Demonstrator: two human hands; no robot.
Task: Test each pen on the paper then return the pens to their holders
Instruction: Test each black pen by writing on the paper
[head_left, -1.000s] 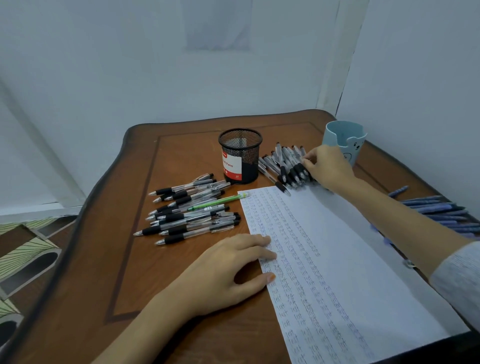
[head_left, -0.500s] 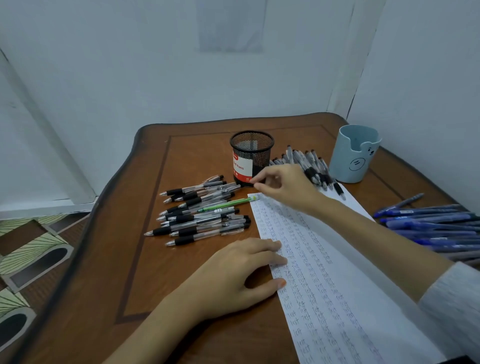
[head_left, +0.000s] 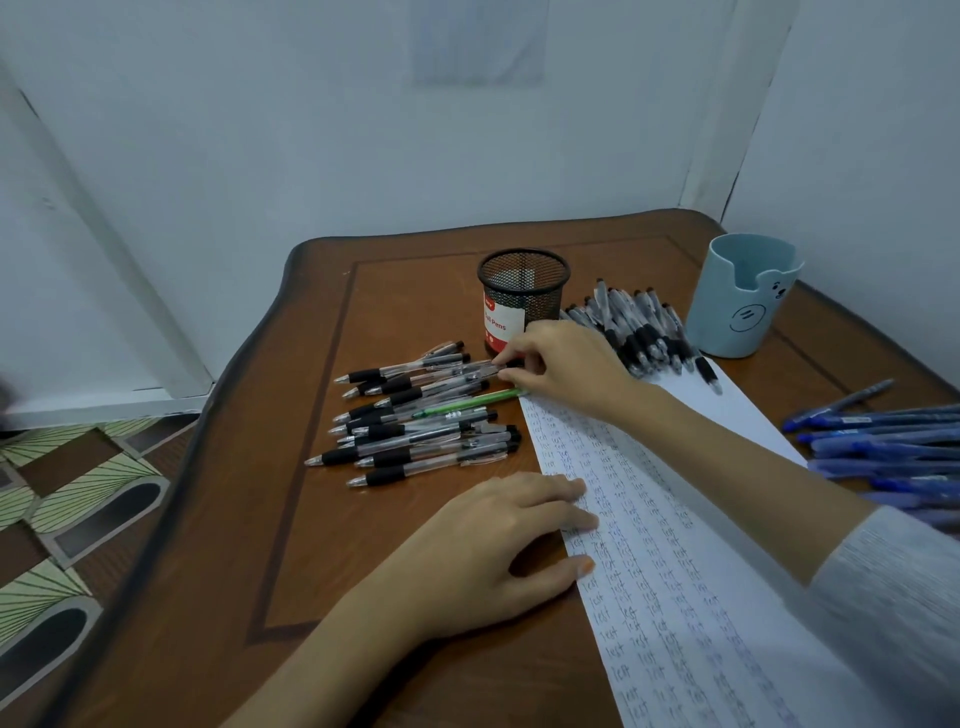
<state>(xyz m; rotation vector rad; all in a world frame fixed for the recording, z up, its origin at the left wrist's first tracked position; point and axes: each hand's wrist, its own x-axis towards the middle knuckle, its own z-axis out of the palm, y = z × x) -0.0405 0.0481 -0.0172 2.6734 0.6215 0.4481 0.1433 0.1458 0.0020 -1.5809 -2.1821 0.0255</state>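
Note:
My right hand (head_left: 566, 371) reaches across the paper (head_left: 691, 582) and pinches the rear end of a clear black-grip pen (head_left: 436, 370) at the top of the left pile of pens (head_left: 415, 436). My left hand (head_left: 498, 540) lies flat with its fingertips pressing the paper's left edge. The paper is covered in rows of handwritten words. A black mesh holder (head_left: 522, 296) stands behind the right hand, and a light blue cup holder (head_left: 740, 296) stands at the far right. A second pile of black pens (head_left: 636, 332) lies between the two holders.
A green pen (head_left: 470, 402) lies in the left pile. Several blue pens (head_left: 883, 441) lie at the right edge of the wooden table (head_left: 270, 519). White walls close the back and right sides. Patterned floor tiles show at the left.
My right hand left the black pens by the blue cup, moved left past the mesh holder, and now pinches a pen in the left pile. The left hand stayed put.

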